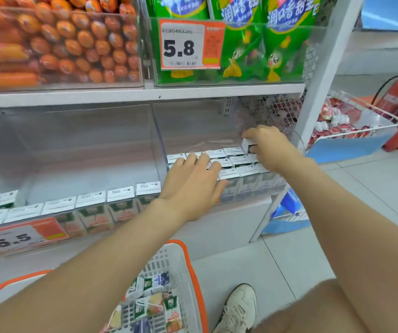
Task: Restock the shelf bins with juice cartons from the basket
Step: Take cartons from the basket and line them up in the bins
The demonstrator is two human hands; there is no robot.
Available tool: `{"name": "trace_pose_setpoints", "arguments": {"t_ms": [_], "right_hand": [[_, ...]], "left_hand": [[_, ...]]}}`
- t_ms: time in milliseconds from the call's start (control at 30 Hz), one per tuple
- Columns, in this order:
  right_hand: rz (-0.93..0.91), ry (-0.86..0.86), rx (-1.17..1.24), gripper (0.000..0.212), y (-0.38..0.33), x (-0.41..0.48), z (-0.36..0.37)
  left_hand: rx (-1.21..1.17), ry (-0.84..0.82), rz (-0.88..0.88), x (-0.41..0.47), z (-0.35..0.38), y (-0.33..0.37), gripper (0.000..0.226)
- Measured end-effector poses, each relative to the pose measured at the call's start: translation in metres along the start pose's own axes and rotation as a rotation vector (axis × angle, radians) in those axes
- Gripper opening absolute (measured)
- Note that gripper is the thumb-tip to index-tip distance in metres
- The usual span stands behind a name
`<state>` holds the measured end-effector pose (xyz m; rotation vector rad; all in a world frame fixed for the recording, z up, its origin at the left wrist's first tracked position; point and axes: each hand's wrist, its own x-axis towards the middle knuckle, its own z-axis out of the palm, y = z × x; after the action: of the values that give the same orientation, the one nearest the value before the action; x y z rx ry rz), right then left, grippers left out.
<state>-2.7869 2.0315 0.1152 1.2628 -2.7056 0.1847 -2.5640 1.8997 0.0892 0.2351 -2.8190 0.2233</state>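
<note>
Left of the left hand: a row of juice cartons [92,200] in the neighbouring bin. Basket [194,272] sits below the left forearm, with loose cartons [154,301] inside. Left hand [193,186] is flat, fingers straight, resting on the packed carton tops [238,162]. To their right, the right hand [268,146] grips one white carton [247,143], higher than the packed rows.
</note>
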Motion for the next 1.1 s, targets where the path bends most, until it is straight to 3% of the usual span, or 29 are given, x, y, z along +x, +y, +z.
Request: {"name": "trace_pose_setpoints", "arguments": {"t_ms": [267,367,500,567,633,767,933,1100], "right_hand": [[0.062,-0.124,0.094,0.060,-0.010,-0.011,0.003],[0.038,0.022,0.092,0.047,-0.037,-0.026,-0.008],[-0.040,0.170,0.288,0.029,-0.098,-0.062,-0.040],[-0.141,0.021,0.361,0.028,-0.132,-0.088,-0.054],[-0.278,-0.249,0.346,0.027,-0.164,-0.114,-0.056],[-0.452,-0.609,0.213,0.027,-0.215,-0.147,-0.026],[-0.502,-0.837,0.020,0.025,-0.260,-0.167,0.039],[-0.517,-0.874,-0.107,0.030,-0.283,-0.178,0.104]], "left_hand": [[0.019,0.021,0.031,-0.002,0.002,-0.001,0.049],[-0.143,0.104,0.029,-0.009,-0.007,-0.008,0.043],[-0.390,0.377,0.041,-0.045,-0.018,-0.027,0.011],[-0.458,0.448,-0.018,-0.073,-0.024,-0.038,0.008],[-0.449,0.449,-0.024,-0.105,-0.027,-0.048,0.007],[-0.428,0.164,-0.016,-0.167,-0.015,-0.070,0.013],[-0.435,-0.569,-0.080,-0.230,0.022,-0.096,0.022],[-0.454,-0.707,-0.186,-0.281,0.071,-0.112,0.020]]}}
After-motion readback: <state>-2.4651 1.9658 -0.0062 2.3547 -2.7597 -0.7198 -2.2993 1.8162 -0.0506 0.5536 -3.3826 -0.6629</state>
